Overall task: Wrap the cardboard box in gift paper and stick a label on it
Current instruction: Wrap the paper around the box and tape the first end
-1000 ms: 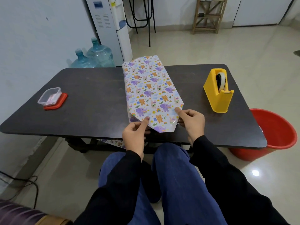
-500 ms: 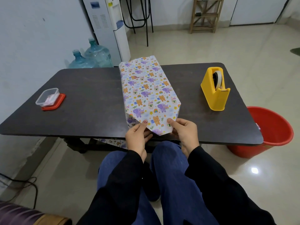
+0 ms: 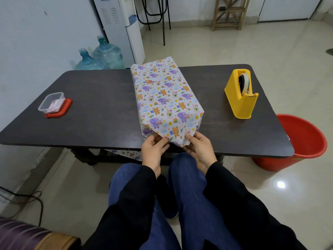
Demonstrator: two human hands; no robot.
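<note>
Head view is showing you closing the near end of the wrapped cardboard box (image 3: pixel 167 98), which is lying lengthwise across the middle of the desk (image 3: pixel 100 112). A second ago the gift paper flap (image 3: pixel 173 133) was lying out flat toward you, with your hands spread along its slanted edges. Now you are drawing both hands in toward its point and bending it down over the end face.

Your left grip (image 3: pixel 153 148) is pinching the flap's left edge between thumb and curled fingers. Your right grip (image 3: pixel 198 148) is pinching the right edge in the same way, and neither is holding anything else.

That is looking like the last fold at this end, so taping is probably coming next. The far end of the box is still showing a loose, wavy paper edge and likely needs the same treatment. No label is showing on the paper yet.

Well to the right of the box, a yellow tape dispenser (image 3: pixel 241 96) is standing on the desk. Well to its left, a clear plastic container (image 3: pixel 52 102) is sitting on a red lid (image 3: pixel 62 110). Farther right and lower, a red bucket (image 3: pixel 304 141) is standing on the tiled floor. Beyond the box, blue water bottles (image 3: pixel 100 56) are standing beside a white dispenser (image 3: pixel 119 24). Below the box's near end, spare patterned paper (image 3: pixel 124 153) is peeking from under the desk.
</note>
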